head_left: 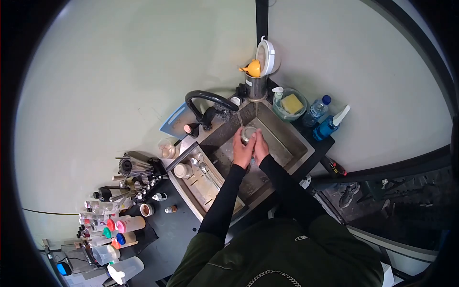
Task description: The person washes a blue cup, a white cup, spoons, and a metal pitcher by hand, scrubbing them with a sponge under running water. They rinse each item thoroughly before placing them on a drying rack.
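Both my hands are over the steel sink (291, 143), held together under a thin stream of water from the black curved tap (206, 98). My left hand (242, 149) and my right hand (261, 146) wrap around a small round metal cup (248, 134), its open top facing up. Most of the cup is hidden by my fingers. Both my arms are in black sleeves.
A draining tray (203, 184) with spoons lies left of the basin. Behind the sink stand a bowl with a yellow sponge (292, 104), a water bottle (318, 109), a blue spray bottle (329, 125) and a metal pot with an orange funnel (254, 69). Several bottles and bar tools (125, 201) crowd the counter's left.
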The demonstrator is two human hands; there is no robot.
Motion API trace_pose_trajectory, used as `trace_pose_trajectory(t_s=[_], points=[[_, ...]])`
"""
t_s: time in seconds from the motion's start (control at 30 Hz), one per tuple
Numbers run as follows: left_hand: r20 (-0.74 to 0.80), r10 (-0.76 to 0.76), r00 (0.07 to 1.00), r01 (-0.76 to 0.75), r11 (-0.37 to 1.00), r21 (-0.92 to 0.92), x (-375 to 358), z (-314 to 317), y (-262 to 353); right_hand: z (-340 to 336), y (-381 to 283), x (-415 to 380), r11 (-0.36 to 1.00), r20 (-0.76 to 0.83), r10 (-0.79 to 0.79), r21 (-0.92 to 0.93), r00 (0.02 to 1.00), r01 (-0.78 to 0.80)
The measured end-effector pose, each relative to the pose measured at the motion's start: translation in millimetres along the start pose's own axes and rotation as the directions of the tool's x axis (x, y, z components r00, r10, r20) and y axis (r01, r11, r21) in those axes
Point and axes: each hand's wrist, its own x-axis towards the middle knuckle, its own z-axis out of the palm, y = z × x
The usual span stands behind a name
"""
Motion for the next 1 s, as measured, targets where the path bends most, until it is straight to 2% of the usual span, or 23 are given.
trace_pose_trajectory(t_s=[0.03, 0.07, 0.1, 0.13, 0.2, 0.23, 0.27, 0.33, 0.37, 0.4, 0.47, 0.5, 0.6, 0.63, 0.67, 0.73, 0.8, 0.83, 0.87, 0.9, 0.93, 0.97, 1.0], points=[[-0.012, 0.156, 0.988, -0.152, 0.973, 0.174, -2, 1, 1, -2, -7, -5, 0.942, 0.011, 0.152, 0.302, 0.988, -0.148], [0.007, 0.307, 0.952, -0.291, 0.894, 0.341, -4, 2, 1, -6, -14, -10, 0.774, 0.064, 0.291, 0.571, 0.955, -0.274], [0.018, 0.311, 0.95, -0.296, 0.883, 0.364, -3, -2, 0, -10, -16, -7, 0.73, 0.17, 0.338, 0.573, 0.926, -0.372], [0.019, 0.311, 0.95, -0.297, 0.884, 0.362, -3, -4, -2, -12, -16, -9, 0.731, 0.168, 0.337, 0.573, 0.926, -0.37], [-0.057, 0.093, 0.994, -0.082, 0.981, 0.173, -3, -8, -15, -11, -22, -20, 0.585, 0.193, 0.291, 0.739, 0.937, -0.334], [-0.069, 0.015, 0.998, -0.014, 1.0, 0.012, 9, -8, -65, -13, -17, -17, 0.573, 0.235, 0.243, 0.748, 0.941, -0.335], [-0.07, 0.014, 0.997, -0.013, 1.0, 0.013, 6, -7, -53, -16, -8, -12, 0.573, 0.236, 0.244, 0.747, 0.94, -0.337], [0.006, -0.206, 0.978, 0.201, 0.943, -0.266, -5, -3, -18, -17, 2, -6, 0.688, 0.191, 0.23, 0.661, 0.954, -0.298], [-0.057, -0.101, 0.993, 0.093, 0.986, -0.135, -4, 3, -20, -16, 2, -10, 0.708, 0.211, 0.2, 0.644, 0.957, -0.29], [-0.06, -0.101, 0.993, 0.092, 0.986, -0.136, 0, 2, -24, -12, -8, -20, 0.708, 0.214, 0.2, 0.643, 0.956, -0.292], [-0.073, -0.159, 0.985, 0.125, 0.932, -0.34, 9, 0, -31, -4, -23, -38, 0.737, 0.206, 0.185, 0.618, 0.961, -0.274], [0.054, -0.214, 0.975, 0.215, 0.872, -0.439, 10, -6, -32, -6, -19, -38, 0.722, 0.218, 0.193, 0.629, 0.957, -0.289], [0.097, -0.159, 0.983, 0.184, 0.904, -0.385, 8, -4, -36, -12, -7, -38, 0.729, 0.181, 0.162, 0.641, 0.97, -0.242], [0.168, -0.158, 0.973, 0.214, 0.892, -0.399, 7, -4, -37, -14, -5, -34, 0.674, 0.169, 0.165, 0.7, 0.972, -0.236], [0.168, -0.156, 0.973, 0.212, 0.892, -0.399, 6, -2, -37, -16, -4, -30, 0.675, 0.17, 0.162, 0.7, 0.972, -0.235], [0.096, -0.037, 0.995, 0.07, 0.93, -0.36, 1, 7, -40, -20, -9, -25, 0.627, 0.137, 0.133, 0.755, 0.982, -0.19], [0.073, 0.006, 0.997, 0.02, 0.937, -0.348, 1, 5, -39, -22, -17, -25, 0.639, 0.156, 0.122, 0.743, 0.98, -0.198], [0.2, -0.239, 0.95, 0.307, 0.829, -0.468, 2, -2, -38, -19, -21, -27, 0.772, 0.098, 0.029, 0.63, 0.995, -0.085], [0.323, -0.358, 0.876, 0.481, 0.703, -0.525, 2, -7, -36, -16, -25, -30, 0.871, 0.057, -0.07, 0.491, 0.996, 0.033], [0.435, -0.465, 0.771, 0.637, 0.545, -0.545, 1, -13, -28, -20, -23, -29, 0.866, 0.172, -0.114, 0.5, 0.978, 0.013], [0.432, -0.467, 0.771, 0.636, 0.543, -0.549, 1, -18, -8, -22, -22, -29, 0.868, 0.175, -0.111, 0.497, 0.978, 0.009], [0.552, -0.423, 0.719, 0.694, 0.488, -0.53, 2, -22, 14, -23, -23, -28, 0.962, 0.217, -0.218, 0.211, 0.952, 0.173], [0.66, -0.368, 0.655, 0.749, 0.436, -0.499, 3, -24, 24, -23, -24, -27, 0.936, 0.288, -0.304, -0.086, 0.908, 0.34]])
